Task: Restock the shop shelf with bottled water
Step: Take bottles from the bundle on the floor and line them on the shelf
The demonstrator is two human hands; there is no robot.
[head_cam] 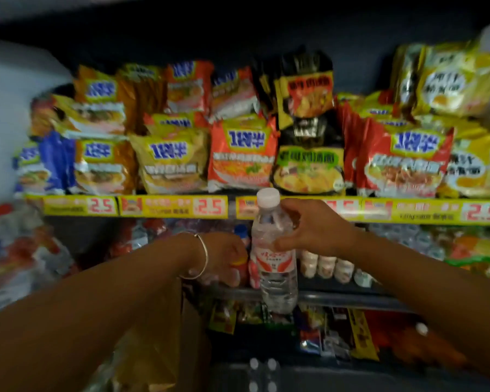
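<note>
A dim shop aisle faces the person: a tiered shelf unit, its upper tier packed edge to edge with crinkled foil instant-noodle packets (241, 154) in orange, yellow, red and black. Along that tier's front edge runs a yellow price strip (159, 206) with red "2.5" figures. Beneath the strip lies the lower shelf (337, 296), a dark grey ledge, crowded at its back with blurred bottles and a row of small white cups (327, 264); the only open room shows along its front lip, to the right of centre.

The clear plastic water bottle with white cap and red-and-white label (275, 250) stands upright in mid-air at the shelf's front edge, its cap level with the price strip and its base hanging below the ledge. The right hand (309, 230) grips its upper body, fingers curled round the shoulder from the right side. The left hand (227, 256), a thin silver bangle (203, 257) on its wrist, reaches among the bottles just left of it, fingers bent over a red-labelled bottle (239, 263); whether they close on it cannot be told.
</note>
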